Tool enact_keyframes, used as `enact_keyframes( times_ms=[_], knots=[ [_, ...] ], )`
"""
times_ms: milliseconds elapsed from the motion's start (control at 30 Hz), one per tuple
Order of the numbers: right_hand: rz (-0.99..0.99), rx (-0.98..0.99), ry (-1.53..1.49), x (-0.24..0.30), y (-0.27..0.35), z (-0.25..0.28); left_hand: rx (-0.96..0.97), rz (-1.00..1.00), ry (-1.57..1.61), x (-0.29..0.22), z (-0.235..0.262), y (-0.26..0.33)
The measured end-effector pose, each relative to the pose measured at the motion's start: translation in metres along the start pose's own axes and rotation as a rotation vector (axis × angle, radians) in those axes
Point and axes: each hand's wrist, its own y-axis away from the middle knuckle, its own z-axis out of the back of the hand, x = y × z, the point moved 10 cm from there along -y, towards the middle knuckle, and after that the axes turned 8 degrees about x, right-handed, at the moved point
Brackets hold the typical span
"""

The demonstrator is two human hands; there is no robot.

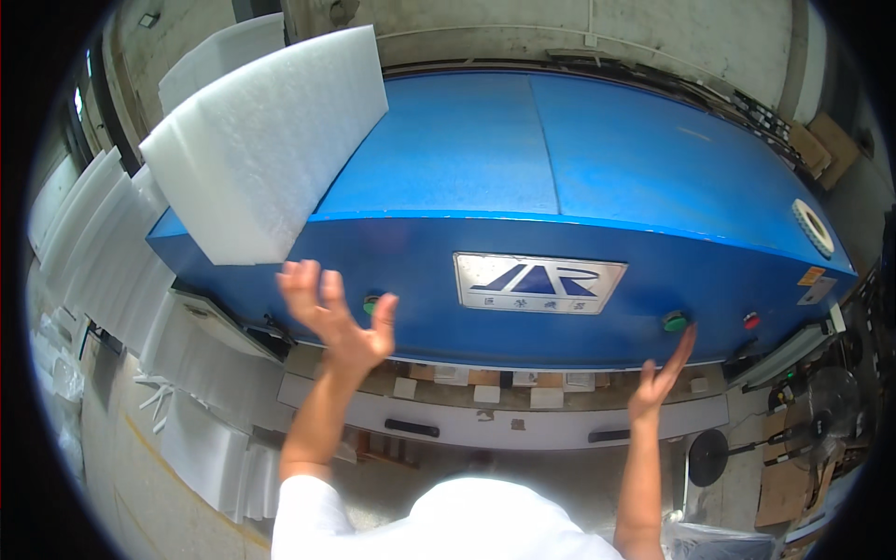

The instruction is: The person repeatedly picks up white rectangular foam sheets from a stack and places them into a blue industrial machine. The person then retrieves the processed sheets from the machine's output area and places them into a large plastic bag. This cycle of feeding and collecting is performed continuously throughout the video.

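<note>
My left hand [341,317] is raised with fingers spread and nothing in it. It is in front of the blue machine's [411,266] left front, next to a green push button [371,304] partly hidden by the hand. My right hand [661,381] is up with fingers stretched and holds nothing. Its fingertips are at the lower edge of another green button [674,321]; I cannot tell if they touch it. A thick white foam block [271,140] stands on the machine's top left corner, just above my left fingertips.
Right of my right hand is a red button [750,320]. A tape roll [813,229] lies on the machine's right top. Below the front runs a grey ledge [504,422] with small white blocks behind it. Foam sheets [107,247] stack at left; a black fan [826,411] stands at right.
</note>
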Motion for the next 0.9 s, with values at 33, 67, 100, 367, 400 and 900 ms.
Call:
enact_keyframes(
  times_ms=[33,67,100,367,400,900],
  knots=[
    [-0.045,0.035,-0.023,-0.007,0.024,0.001,-0.106,0.019,-0.07,0.006,0.026,-0.023],
    [-0.097,0.07,-0.043,-0.016,0.051,0.001,-0.206,0.038,-0.135,0.012,0.051,-0.055],
    [-0.181,0.12,-0.042,-0.026,0.079,0.001,-0.224,0.08,-0.226,0.018,0.071,-0.092],
    [-0.606,0.353,-0.126,-0.045,0.221,0.03,-0.157,-0.14,-0.302,0.064,0.071,-0.173],
    [-0.62,0.341,-0.133,-0.037,0.218,0.046,-0.139,-0.257,-0.083,0.02,0.081,-0.169],
    [-0.815,-0.243,-0.194,-0.07,0.321,0.319,0.19,0.174,1.469,-0.269,0.043,0.0]
  ],
)
